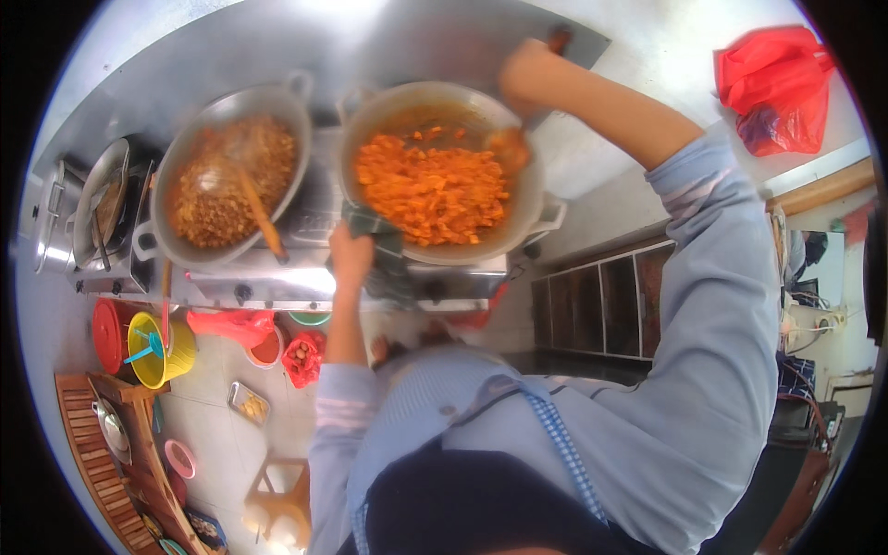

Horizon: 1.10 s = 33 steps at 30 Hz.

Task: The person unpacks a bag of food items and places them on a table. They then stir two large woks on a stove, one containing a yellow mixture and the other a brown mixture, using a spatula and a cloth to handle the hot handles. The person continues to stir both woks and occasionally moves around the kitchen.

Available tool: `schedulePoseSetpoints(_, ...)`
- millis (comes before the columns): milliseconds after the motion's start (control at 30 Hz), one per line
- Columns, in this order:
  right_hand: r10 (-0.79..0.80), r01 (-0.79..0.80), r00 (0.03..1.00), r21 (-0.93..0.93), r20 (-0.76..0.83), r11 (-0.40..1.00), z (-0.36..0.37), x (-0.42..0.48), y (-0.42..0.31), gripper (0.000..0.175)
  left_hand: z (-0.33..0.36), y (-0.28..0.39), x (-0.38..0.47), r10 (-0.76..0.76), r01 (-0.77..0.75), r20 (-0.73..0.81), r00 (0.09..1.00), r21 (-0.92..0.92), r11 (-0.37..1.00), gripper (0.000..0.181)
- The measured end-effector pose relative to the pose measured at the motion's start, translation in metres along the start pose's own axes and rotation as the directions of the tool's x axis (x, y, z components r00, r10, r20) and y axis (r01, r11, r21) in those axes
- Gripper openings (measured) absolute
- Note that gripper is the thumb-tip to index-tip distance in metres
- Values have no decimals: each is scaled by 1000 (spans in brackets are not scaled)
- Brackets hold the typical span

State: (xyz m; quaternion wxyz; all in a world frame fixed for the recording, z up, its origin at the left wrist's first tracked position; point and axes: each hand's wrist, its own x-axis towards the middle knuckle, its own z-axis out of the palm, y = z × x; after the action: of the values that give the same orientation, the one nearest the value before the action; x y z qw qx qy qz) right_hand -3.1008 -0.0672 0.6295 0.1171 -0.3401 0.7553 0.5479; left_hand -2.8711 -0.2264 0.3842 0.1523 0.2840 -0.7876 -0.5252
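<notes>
My left hand (352, 253) holds a dark checked cloth (381, 257) against the near left rim of a large metal wok (534, 201). Orange-red diced food (433, 191) fills much of that wok, with reddish oil around it. Above the wok's far right side, my right hand (528, 73) is closed around the brown handle of a utensil (560, 38); its blurred head, covered in orange food, is at the wok's right inner side. To the left, a second wok (161, 201) holds small brown pieces of food (229, 187), and a ladle with a wooden handle (258, 211) rests in it.
Both woks sit on a metal gas stove (270, 284). A third pan (87, 215) with utensils stands at far left. Below are a yellow bucket (163, 368), a red bag of eggs (303, 368) and a plastic stool (281, 496). A red plastic bag (773, 83) lies at upper right.
</notes>
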Motion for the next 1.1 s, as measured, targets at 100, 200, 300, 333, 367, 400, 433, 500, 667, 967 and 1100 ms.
schedulePoseSetpoints(100,-145,-5,966,577,214,817,50,4,13,20,-4,10,-3,-9,9,10,1000,53,999,28)
schedulePoseSetpoints(200,-176,-36,975,884,133,466,106,-5,-27,29,-6,11,-2,-6,6,62,998,-6,1000,27)
schedulePoseSetpoints(300,17,160,984,920,-177,358,136,-14,-77,30,-5,-6,5,13,-7,149,989,-36,999,35)
schedulePoseSetpoints(333,101,198,962,901,-255,385,139,-21,-87,30,-4,-16,7,-17,20,177,984,-20,1000,37)
schedulePoseSetpoints(367,153,189,951,895,-270,404,138,-30,-92,29,-2,-27,11,-3,6,186,983,-14,1000,40)
schedulePoseSetpoints(400,201,128,951,893,-233,432,134,-41,-93,29,0,-39,14,9,-8,195,981,-7,1000,43)
schedulePoseSetpoints(433,258,82,941,885,-220,457,127,-55,-92,28,1,-51,18,-29,52,234,972,-93,994,44)
schedulePoseSetpoints(500,338,-7,925,882,-173,472,107,-84,-88,26,6,-72,24,-96,185,324,941,-254,950,47)
schedulePoseSetpoints(667,457,-122,858,771,-234,625,51,-144,-80,22,5,-77,20,-252,333,250,935,-372,867,46)
schedulePoseSetpoints(967,387,-211,828,414,-406,885,-40,-212,-79,11,6,-40,22,-133,200,220,966,-316,928,50)
schedulePoseSetpoints(1100,168,-67,960,399,-224,915,-57,-157,-119,8,22,-52,28,-90,128,128,988,-336,933,45)
